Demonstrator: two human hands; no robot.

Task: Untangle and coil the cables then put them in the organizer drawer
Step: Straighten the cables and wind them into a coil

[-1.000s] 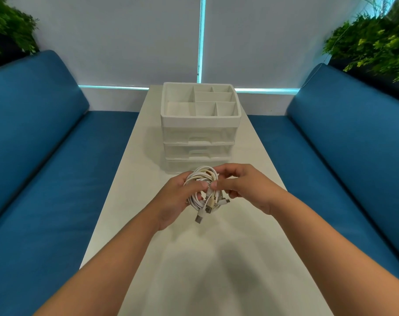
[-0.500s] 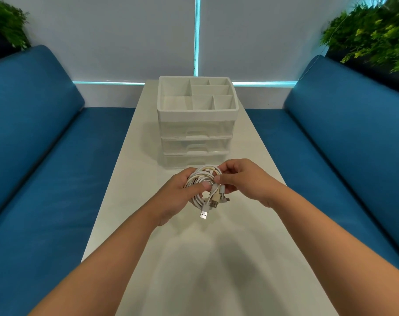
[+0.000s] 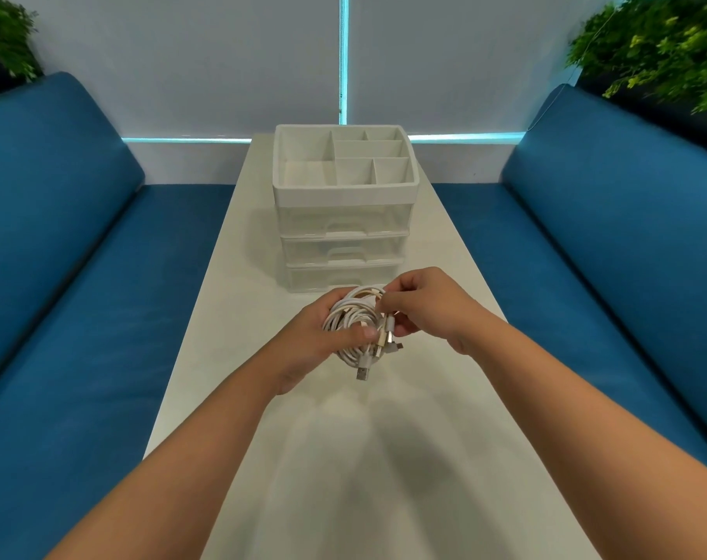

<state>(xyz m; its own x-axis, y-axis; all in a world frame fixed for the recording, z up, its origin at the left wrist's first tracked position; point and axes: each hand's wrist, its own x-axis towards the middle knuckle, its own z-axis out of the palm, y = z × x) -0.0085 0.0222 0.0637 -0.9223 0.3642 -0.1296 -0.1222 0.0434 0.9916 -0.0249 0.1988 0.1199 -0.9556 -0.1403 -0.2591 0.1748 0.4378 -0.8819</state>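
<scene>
A bundle of white cables (image 3: 353, 317) is held above the white table (image 3: 343, 458), just in front of the organizer (image 3: 345, 196). My left hand (image 3: 323, 341) grips the looped bundle from the left, thumb across the strands. My right hand (image 3: 424, 307) pinches strands at the bundle's right side. Several plug ends hang below the loops, among them a USB plug (image 3: 363, 373). The white organizer has a divided top tray and three clear drawers, all pushed in.
Blue sofas (image 3: 81, 256) run along both sides of the narrow table. Green plants (image 3: 659, 46) stand at the back corners. A white wall with a lit cyan strip rises behind the organizer.
Both hands have kept hold of the bundle and shifted only slightly. The right hand's fingers have moved a little higher on the strands. The view has tilted a bit.
</scene>
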